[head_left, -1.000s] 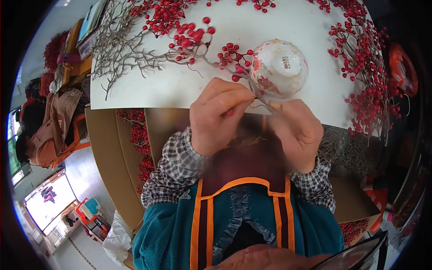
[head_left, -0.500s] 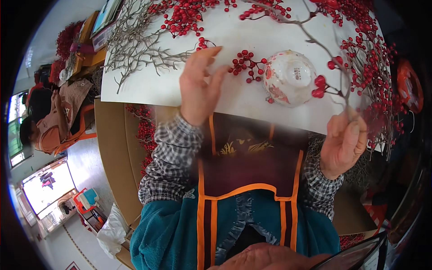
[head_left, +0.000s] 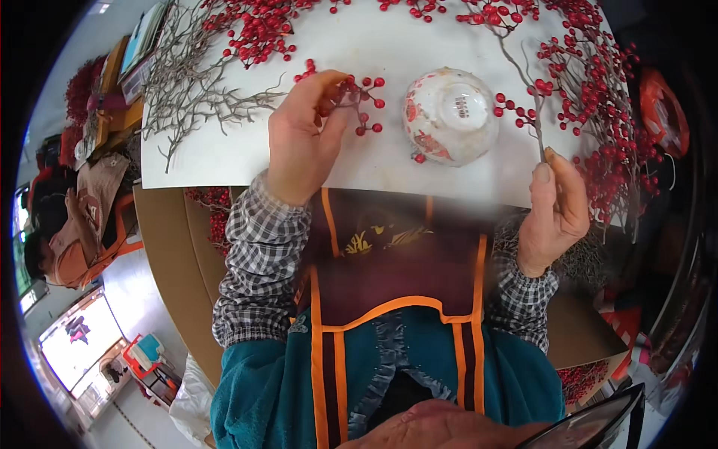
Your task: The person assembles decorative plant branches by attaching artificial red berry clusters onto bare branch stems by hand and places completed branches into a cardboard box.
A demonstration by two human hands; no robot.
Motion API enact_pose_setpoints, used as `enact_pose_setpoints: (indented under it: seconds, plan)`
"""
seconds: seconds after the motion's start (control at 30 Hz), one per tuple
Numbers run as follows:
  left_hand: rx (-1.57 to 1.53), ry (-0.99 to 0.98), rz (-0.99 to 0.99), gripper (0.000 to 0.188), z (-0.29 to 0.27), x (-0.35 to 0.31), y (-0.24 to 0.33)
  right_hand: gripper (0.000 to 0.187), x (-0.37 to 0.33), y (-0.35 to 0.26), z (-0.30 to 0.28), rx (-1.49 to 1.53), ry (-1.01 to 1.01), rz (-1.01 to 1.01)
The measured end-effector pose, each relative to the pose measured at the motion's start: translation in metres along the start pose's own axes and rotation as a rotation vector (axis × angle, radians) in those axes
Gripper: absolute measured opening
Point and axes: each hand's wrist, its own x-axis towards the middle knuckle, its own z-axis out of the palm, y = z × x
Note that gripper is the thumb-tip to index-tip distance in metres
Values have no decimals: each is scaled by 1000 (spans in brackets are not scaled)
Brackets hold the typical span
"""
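My left hand (head_left: 303,138) is closed at the fingertips on a small sprig of red berries (head_left: 366,101), just over the white tabletop. My right hand (head_left: 555,213), at the table's near edge, pinches the lower end of a long brown branch (head_left: 532,97) between thumb and forefinger. Clusters of red berries grow from that branch at its side and far end. Between the two hands sits an upside-down white bowl (head_left: 426,116) with a red floral pattern, its foot ring facing up. One berry (head_left: 419,158) lies against the bowl's near side.
Bare grey-brown twigs (head_left: 198,93) spread over the table's left side. Red berry clusters (head_left: 258,34) lie along the far side, and a dense pile of berry branches (head_left: 606,112) covers the right. An open cardboard box (head_left: 176,262) stands below. Another person (head_left: 71,232) sits at far left.
My left hand has closed on the berry sprig and drawn it slightly away from the bowl. My right hand has lowered the branch toward the table. The whole view has shifted a little.
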Motion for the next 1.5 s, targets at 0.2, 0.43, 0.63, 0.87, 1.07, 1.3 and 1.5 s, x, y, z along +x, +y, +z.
enact_pose_setpoints:
  seconds: [0.2, 0.43, 0.63, 0.87, 1.07, 1.3, 1.5]
  plan:
    - [-29, 119, 109, 24, -6, -5, -1, 24, 1, -6, 7, -134, -55, -179]
    - [21, 165, 121, 20, -18, -6, 4, 18, -6, -8, 11, -99, -31, -179]
    - [-12, 350, 254, 14, -26, 8, -2, 19, -2, -7, 13, -142, -17, -196]
    - [-135, 207, 75, 7, -44, 5, 2, 21, -4, -16, 8, -77, 16, -177]
    - [-487, 164, -118, 8, -23, -3, 4, 22, -3, -8, 2, 0, 112, -99]
    - [-332, 180, -106, 4, -8, -12, 12, 19, -5, -15, 11, -82, 109, -92]
    - [-120, 83, 53, 18, 8, -16, -1, 15, 0, -16, 23, -254, -120, -205]
